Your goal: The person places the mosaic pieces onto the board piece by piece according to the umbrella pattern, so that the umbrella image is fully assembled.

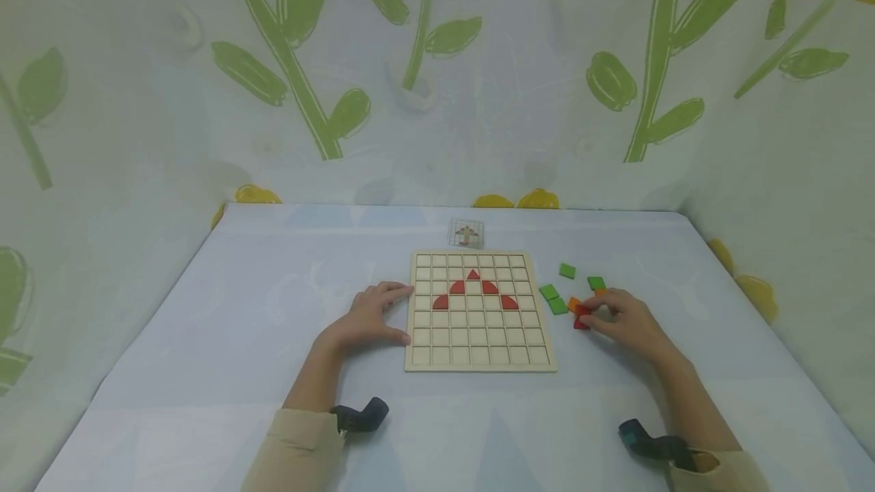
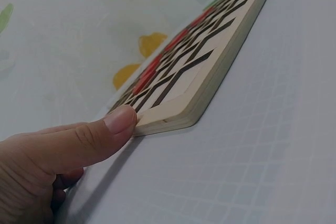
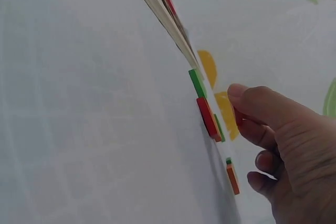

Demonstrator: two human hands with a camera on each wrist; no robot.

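Observation:
A wooden grid board (image 1: pixel 481 359) lies flat, with several red pieces in its squares: a triangle (image 1: pixel 473 275) at the top and rounded pieces (image 1: pixel 440 301) stepping down both sides. My left hand (image 1: pixel 369 317) rests against the board's left edge, thumb and fingers spread apart; in the left wrist view the thumb (image 2: pixel 113 124) touches near a corner. To the right of the board, my right hand (image 1: pixel 627 323) pinches a small red piece (image 3: pixel 239 118) between thumb and index finger. Another red piece (image 1: pixel 581 323) lies on the table just below those fingertips.
Green square tiles (image 1: pixel 558 306) and orange pieces (image 1: pixel 574 304) lie loose between the board and my right hand. Behind the board is a small pattern card (image 1: pixel 467 233). A flower-printed curtain (image 1: pixel 478 97) rises beyond the table's far edge.

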